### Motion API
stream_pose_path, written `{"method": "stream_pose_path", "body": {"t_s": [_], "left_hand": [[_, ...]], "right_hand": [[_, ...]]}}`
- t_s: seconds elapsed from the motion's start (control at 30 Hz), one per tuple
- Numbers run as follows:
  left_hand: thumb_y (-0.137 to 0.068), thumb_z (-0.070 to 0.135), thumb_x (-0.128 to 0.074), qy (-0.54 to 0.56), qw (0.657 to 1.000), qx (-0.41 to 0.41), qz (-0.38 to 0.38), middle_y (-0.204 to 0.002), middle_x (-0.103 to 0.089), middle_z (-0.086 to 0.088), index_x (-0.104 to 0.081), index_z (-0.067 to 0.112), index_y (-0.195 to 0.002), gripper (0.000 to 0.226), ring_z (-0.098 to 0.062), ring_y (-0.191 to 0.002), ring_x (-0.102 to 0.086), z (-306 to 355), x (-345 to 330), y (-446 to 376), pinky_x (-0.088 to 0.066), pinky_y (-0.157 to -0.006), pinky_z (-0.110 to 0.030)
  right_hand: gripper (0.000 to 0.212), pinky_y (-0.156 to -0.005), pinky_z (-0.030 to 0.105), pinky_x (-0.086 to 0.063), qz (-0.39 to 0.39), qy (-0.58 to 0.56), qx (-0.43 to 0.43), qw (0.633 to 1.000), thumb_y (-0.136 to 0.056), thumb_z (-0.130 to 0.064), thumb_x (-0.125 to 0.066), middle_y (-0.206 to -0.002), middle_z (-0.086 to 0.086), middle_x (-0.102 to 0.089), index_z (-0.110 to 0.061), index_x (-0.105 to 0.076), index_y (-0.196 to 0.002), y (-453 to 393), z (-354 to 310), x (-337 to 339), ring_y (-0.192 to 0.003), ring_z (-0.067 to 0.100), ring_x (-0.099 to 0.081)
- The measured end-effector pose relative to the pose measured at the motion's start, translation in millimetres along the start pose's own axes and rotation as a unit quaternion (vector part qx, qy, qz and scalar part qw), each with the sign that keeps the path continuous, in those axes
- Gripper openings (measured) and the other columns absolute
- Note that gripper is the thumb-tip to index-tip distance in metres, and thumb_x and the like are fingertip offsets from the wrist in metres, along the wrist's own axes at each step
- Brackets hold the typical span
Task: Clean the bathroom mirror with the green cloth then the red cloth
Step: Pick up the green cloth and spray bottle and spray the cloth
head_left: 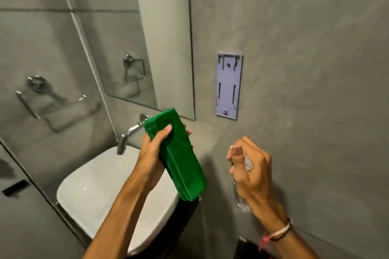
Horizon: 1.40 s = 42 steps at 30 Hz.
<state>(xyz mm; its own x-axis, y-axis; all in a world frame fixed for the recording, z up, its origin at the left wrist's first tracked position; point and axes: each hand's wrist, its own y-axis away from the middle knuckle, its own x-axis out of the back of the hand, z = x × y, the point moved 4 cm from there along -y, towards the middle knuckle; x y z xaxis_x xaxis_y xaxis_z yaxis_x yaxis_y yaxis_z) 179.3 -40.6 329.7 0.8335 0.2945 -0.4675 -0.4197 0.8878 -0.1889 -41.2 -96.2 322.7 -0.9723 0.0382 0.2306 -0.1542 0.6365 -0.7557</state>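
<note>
One green cloth [179, 153], one clear bottle [242, 195], one mirror [105, 27], one sink [101, 191], one tap [128, 132], two hands

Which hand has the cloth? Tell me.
The left hand: its grip is around the folded green cloth above the sink. The right hand holds a clear spray bottle instead.

Small bathroom, grey walls all round.

I'm looking at a wall-hung mirror [134, 33] above a white ceramic basin [101, 191], with a chrome tap [128, 134] coming out of the wall over it. I see a chrome towel ring [42, 99] on the left wall, and beside the mirror a pale empty mounting plate [229, 87]. Grey cement-look tiles [305, 69] with grout lines cover every surface.
</note>
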Motion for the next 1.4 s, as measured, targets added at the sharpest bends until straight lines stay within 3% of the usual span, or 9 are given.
{"method": "stream_pose_path", "body": {"t_s": [0.13, 0.27, 0.43, 0.57, 0.73, 0.87, 1.07, 1.2, 1.4], "left_hand": [[-0.095, 0.026, -0.064, -0.042, 0.998, 0.024, -0.037, -0.116, -0.073, -0.027, -0.070, 0.009, -0.115, 0.027, -0.048, -0.115, -0.068, 29.6, -9.6, -7.8, -0.046, -0.100, -0.074], [-0.095, 0.030, -0.065, -0.068, 0.996, 0.015, -0.057, -0.117, -0.074, -0.026, -0.076, 0.019, -0.104, 0.019, -0.043, -0.113, -0.071, 50.6, -12.6, -7.1, -0.051, -0.100, -0.068], [-0.095, 0.032, -0.065, -0.073, 0.995, 0.014, -0.065, -0.118, -0.074, -0.024, -0.071, 0.011, -0.113, 0.029, -0.039, -0.111, -0.073, 55.7, -12.1, -6.1, -0.061, -0.091, -0.054], [-0.096, 0.038, -0.064, -0.072, 0.993, 0.029, -0.085, -0.124, -0.074, -0.020, -0.066, 0.009, -0.125, 0.041, -0.034, -0.115, -0.072, 60.8, -18.4, -8.6, -0.063, -0.090, -0.044], [-0.097, 0.042, -0.062, -0.080, 0.990, 0.049, -0.102, -0.108, -0.081, -0.009, -0.075, 0.017, -0.113, 0.032, -0.022, -0.097, -0.078, 72.4, -32.4, -14.2, -0.063, -0.073, -0.030], [-0.099, 0.042, -0.059, -0.068, 0.990, 0.042, -0.114, -0.115, -0.078, -0.013, -0.068, 0.008, -0.125, 0.044, -0.025, -0.098, -0.077, 86.4, -41.9, -22.0, -0.063, -0.077, -0.035], [-0.101, 0.038, -0.055, -0.036, 0.991, 0.039, -0.125, -0.123, -0.076, -0.015, -0.067, 0.010, -0.125, 0.039, -0.029, -0.111, -0.074, 100.5, -53.8, -27.3, -0.064, -0.085, -0.040], [-0.102, 0.039, -0.053, -0.039, 0.990, 0.034, -0.128, -0.127, -0.074, -0.015, -0.060, 0.008, -0.134, 0.046, -0.028, -0.113, -0.073, 107.7, -58.0, -28.0, -0.064, -0.086, -0.038], [-0.102, 0.040, -0.052, -0.026, 0.990, 0.048, -0.128, -0.132, -0.070, -0.016, -0.056, 0.008, -0.139, 0.049, -0.030, -0.118, -0.071, 105.3, -62.1, -28.6, -0.062, -0.092, -0.041]], "right_hand": [[0.076, -0.052, 0.048, -0.049, 0.001, -0.030, -0.012, 0.999, -0.098, -0.075, -0.027, -0.060, 0.001, -0.059, -0.016, -0.057, -0.062, -23.7, -38.6, 1.7, -0.051, 0.027, -0.061], [0.082, -0.057, 0.028, -0.039, 0.012, -0.018, -0.016, 1.000, -0.094, -0.080, -0.021, -0.066, -0.020, -0.063, -0.021, -0.061, -0.054, -30.6, -65.2, 0.9, -0.059, 0.007, -0.056], [0.073, -0.051, 0.020, -0.038, -0.001, -0.112, -0.036, 0.993, -0.100, -0.059, -0.034, -0.041, -0.011, -0.053, -0.013, -0.063, -0.051, -30.5, -79.7, -8.1, -0.036, 0.004, -0.046], [0.077, -0.062, 0.009, -0.045, -0.001, -0.127, -0.005, 0.992, -0.101, -0.058, -0.035, -0.047, -0.003, -0.064, -0.011, -0.064, -0.047, -52.0, -94.7, -19.6, -0.046, 0.006, -0.063], [0.094, -0.065, 0.033, -0.058, -0.041, -0.056, -0.019, 0.997, -0.093, -0.079, -0.029, -0.050, 0.013, -0.064, -0.002, -0.056, -0.047, -76.3, -97.8, -33.7, -0.057, 0.019, -0.072], [0.074, -0.055, 0.005, -0.047, -0.010, -0.083, -0.020, 0.996, -0.096, -0.070, -0.037, -0.051, -0.004, -0.069, -0.022, -0.057, -0.043, -91.2, -103.9, -28.6, -0.051, 0.004, -0.069], [0.072, -0.050, 0.007, -0.046, -0.011, -0.044, -0.013, 0.999, -0.102, -0.060, -0.042, -0.046, -0.022, -0.063, -0.024, -0.058, -0.041, -96.3, -106.7, -17.5, -0.041, 0.001, -0.061], [0.086, -0.046, 0.011, -0.048, -0.075, -0.062, -0.030, 0.995, -0.098, -0.069, -0.042, -0.054, 0.009, -0.067, 0.001, -0.061, -0.052, -83.0, -101.1, -15.0, -0.036, 0.004, -0.059], [0.084, -0.048, 0.019, -0.055, -0.079, -0.072, -0.054, 0.993, -0.094, -0.070, -0.040, -0.053, 0.013, -0.068, 0.000, -0.060, -0.051, -52.3, -91.3, -6.5, -0.040, 0.012, -0.066]]}}
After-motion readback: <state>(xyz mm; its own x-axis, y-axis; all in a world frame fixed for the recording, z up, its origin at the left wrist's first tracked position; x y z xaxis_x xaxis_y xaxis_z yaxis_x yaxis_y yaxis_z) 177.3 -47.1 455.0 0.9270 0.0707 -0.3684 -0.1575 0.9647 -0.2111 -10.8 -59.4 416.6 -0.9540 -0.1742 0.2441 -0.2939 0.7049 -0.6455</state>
